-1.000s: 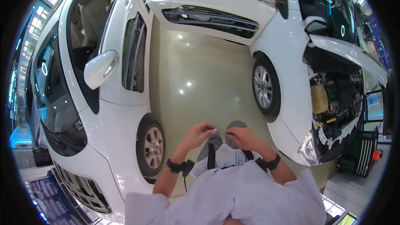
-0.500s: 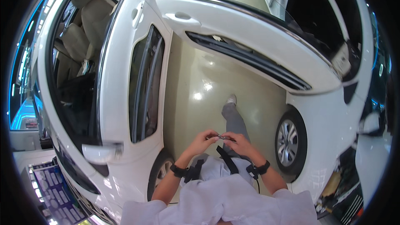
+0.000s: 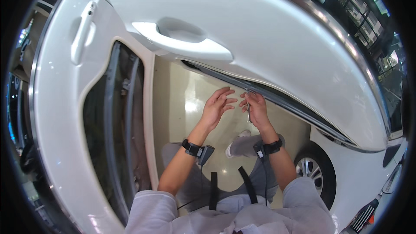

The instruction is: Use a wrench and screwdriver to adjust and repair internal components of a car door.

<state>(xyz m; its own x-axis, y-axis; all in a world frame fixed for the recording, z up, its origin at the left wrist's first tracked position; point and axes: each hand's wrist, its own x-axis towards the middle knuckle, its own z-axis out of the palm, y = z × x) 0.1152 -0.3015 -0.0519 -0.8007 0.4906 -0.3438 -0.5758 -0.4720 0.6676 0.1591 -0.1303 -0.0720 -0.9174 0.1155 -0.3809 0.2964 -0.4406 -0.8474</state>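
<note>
Metal is what your right hand [image 3: 258,112] has closed on: one slim, shiny metal tool [image 3: 248,112], pinched between thumb and fingers so that it hangs nearly upright, its upper end at the dark lower edge [image 3: 277,99] of the big white car door [image 3: 277,47] in front of you and its lower end free over the floor. What kind of tool it is cannot be told at this size. Your left hand [image 3: 216,108] holds nothing; its fingers are spread wide and slightly curled, just beside the right hand and a little apart from the tool. You wear two black wristbands, one on each wrist, the left wristband [image 3: 191,148] carrying a small dark box and the right wristband [image 3: 272,147] a similar one with a thin cable running down from it. Two white doors stand open around you: the one you work at, with one long white pull handle [image 3: 182,45], and a second white door [image 3: 65,104] to your left, with one white handle [image 3: 82,32] of its own. Between them lies the glossy pale floor [image 3: 182,99], where one light shoe [image 3: 236,141] shows beneath your hands. One car wheel with a silver rim [image 3: 316,173] sits at the lower right.
</note>
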